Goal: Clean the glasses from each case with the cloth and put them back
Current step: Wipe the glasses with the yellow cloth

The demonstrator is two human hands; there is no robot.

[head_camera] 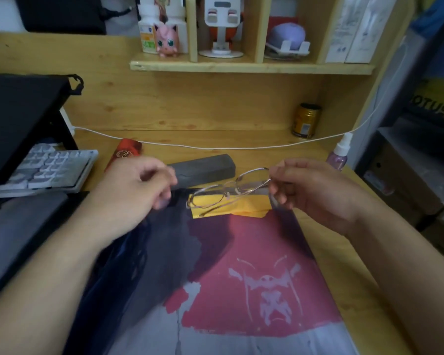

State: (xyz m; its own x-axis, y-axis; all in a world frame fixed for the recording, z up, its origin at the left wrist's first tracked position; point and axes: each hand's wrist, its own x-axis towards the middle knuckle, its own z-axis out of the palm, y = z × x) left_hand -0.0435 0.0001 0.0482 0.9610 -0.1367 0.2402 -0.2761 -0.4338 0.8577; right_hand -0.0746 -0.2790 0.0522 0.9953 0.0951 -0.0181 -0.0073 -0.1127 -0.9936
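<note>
A pair of thin metal-framed glasses [226, 190] hangs in the air over the desk mat, its temples folded out. My right hand [313, 193] pinches its right end between thumb and fingers. My left hand [136, 190] is blurred, just left of the glasses, fingers loosely curled and holding nothing that I can see. A yellow cloth [241, 204] lies flat on the mat right under the glasses. Behind it lies a closed grey glasses case [205, 169]. A red case [126, 152] lies further left, partly hidden by my left hand.
A printed red and dark desk mat [254, 252] covers the wooden desk. A keyboard [49, 165] and a black stand are at the left. A white cable [215, 147] runs along the back, with a gold can [305, 120] and a purple spray bottle [340, 152] at right.
</note>
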